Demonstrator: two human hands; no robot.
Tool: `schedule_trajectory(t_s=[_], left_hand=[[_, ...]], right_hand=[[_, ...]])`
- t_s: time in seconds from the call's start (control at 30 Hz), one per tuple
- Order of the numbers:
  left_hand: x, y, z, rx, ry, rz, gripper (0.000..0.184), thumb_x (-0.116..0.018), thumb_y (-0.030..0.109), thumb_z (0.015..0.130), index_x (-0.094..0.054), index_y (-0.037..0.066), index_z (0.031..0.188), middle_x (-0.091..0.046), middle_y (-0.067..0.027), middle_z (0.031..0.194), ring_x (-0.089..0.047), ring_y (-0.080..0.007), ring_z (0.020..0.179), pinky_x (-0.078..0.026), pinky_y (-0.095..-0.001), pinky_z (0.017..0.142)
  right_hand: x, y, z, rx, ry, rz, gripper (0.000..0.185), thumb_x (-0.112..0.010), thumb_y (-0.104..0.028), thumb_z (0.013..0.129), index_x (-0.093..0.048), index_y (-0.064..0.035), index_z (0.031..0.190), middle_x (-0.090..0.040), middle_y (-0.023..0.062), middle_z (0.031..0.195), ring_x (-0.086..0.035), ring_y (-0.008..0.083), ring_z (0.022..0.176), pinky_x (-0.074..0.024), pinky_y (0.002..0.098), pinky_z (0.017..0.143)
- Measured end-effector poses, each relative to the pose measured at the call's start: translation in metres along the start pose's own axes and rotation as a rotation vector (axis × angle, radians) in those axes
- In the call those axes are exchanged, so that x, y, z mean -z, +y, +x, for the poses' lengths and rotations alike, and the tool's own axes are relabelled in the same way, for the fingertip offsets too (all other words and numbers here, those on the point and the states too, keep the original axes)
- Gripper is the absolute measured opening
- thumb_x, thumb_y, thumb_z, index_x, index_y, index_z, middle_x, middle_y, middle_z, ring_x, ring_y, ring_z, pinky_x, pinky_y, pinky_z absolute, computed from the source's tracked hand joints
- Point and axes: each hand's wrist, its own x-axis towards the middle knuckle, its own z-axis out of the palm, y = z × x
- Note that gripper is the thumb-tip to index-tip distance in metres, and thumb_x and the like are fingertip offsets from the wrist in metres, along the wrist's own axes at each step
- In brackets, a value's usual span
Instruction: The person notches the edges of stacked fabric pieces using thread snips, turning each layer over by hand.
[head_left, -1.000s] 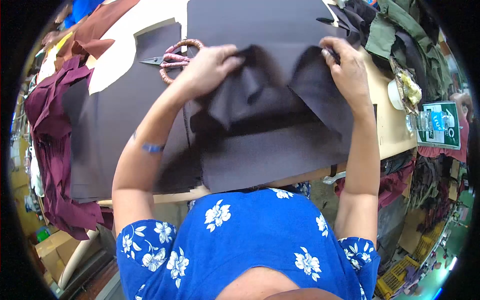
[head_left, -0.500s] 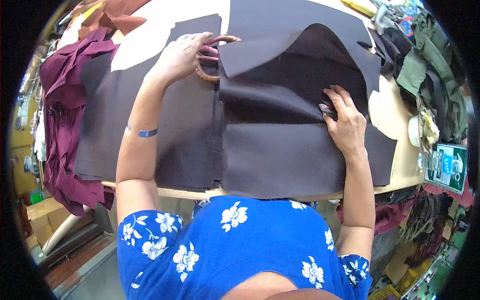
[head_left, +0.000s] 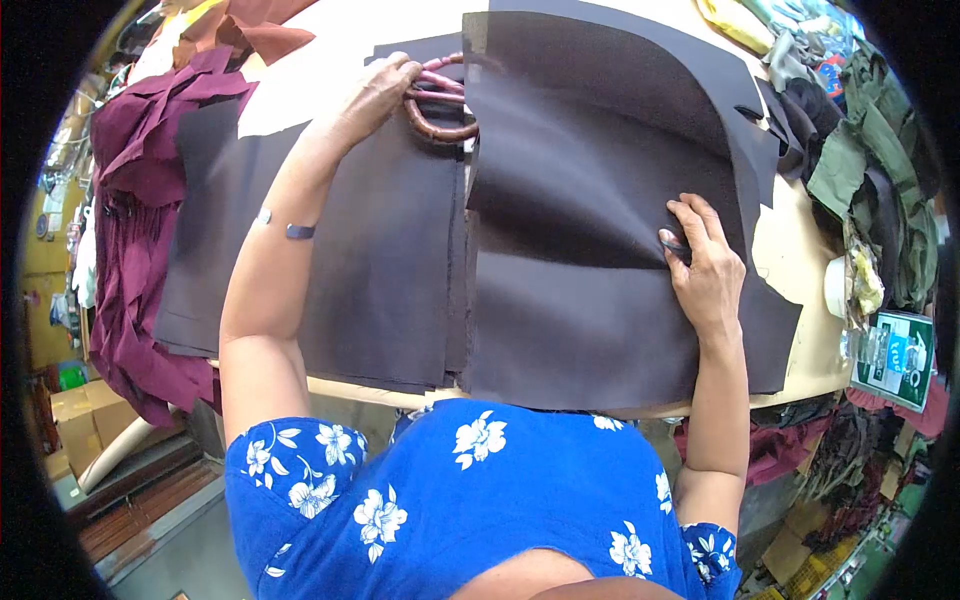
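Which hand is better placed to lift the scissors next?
Probably the left hand: it is right at the scissors' handles, while the right hand is farther away, over the dark fabric.

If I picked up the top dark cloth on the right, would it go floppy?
Probably floppy: the dark cloth bends into soft folds beside the right hand. It may feel light for its size, because it looks thin. It probably wouldn't roll, since it lies spread out.

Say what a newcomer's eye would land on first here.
Probably the blue floral top at bottom centre, bright against the dark cloth covering much of the table. Next, perhaps, the scissors' looped handles by the left hand, and the maroon cloth draping over the left edge.
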Motion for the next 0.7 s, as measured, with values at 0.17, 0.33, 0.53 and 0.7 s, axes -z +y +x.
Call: schedule_trajectory(t_s=[0.17,0.33,0.53,0.7], left_hand=[[0.039,-0.012,0.007,0.319,-0.203,0.098,0.022,-0.051,0.003,0.078,-0.055,0.002,0.099,-0.056,-0.0150,0.096,-0.058,-0.0311,0.088,-0.048,-0.0375,0.073],[0.028,-0.055,-0.004,0.293,-0.197,0.217,0.023,-0.056,0.012,0.077,-0.057,0.003,0.099,-0.058,-0.0141,0.093,-0.058,-0.0300,0.089,-0.047,-0.0380,0.076],[0.023,-0.074,-0.006,0.416,-0.355,0.200,0.026,-0.050,0.015,0.083,-0.056,0.003,0.105,-0.057,-0.0146,0.105,-0.056,-0.0299,0.097,-0.045,-0.0375,0.081],[0.063,0.019,0.021,0.442,-0.108,-0.236,0.037,-0.044,0.024,0.088,-0.049,0.006,0.119,-0.060,-0.0124,0.092,-0.059,-0.0219,0.088,-0.045,-0.0330,0.077]], right_hand=[[0.000,0.000,0.000,0.009,0.010,0.017,0.047,-0.072,-0.010,0.063,-0.056,-0.0130,0.107,-0.055,0.0056,0.116,-0.062,0.0272,0.086,-0.0514,0.0349,0.071],[0.001,0.004,-0.002,0.005,0.013,0.022,0.043,-0.071,-0.011,0.066,-0.057,-0.0125,0.106,-0.055,0.0062,0.115,-0.063,0.0267,0.085,-0.0514,0.0348,0.070],[0.001,-0.006,-0.001,0.015,0.008,0.021,0.038,-0.068,-0.012,0.070,-0.057,-0.0119,0.106,-0.056,0.0064,0.114,-0.062,0.0264,0.086,-0.0508,0.0342,0.071],[0.007,-0.005,0.000,-0.037,-0.027,0.063,0.033,-0.065,-0.014,0.074,-0.057,-0.0117,0.106,-0.056,0.0058,0.113,-0.061,0.0276,0.090,-0.0501,0.0345,0.073]])
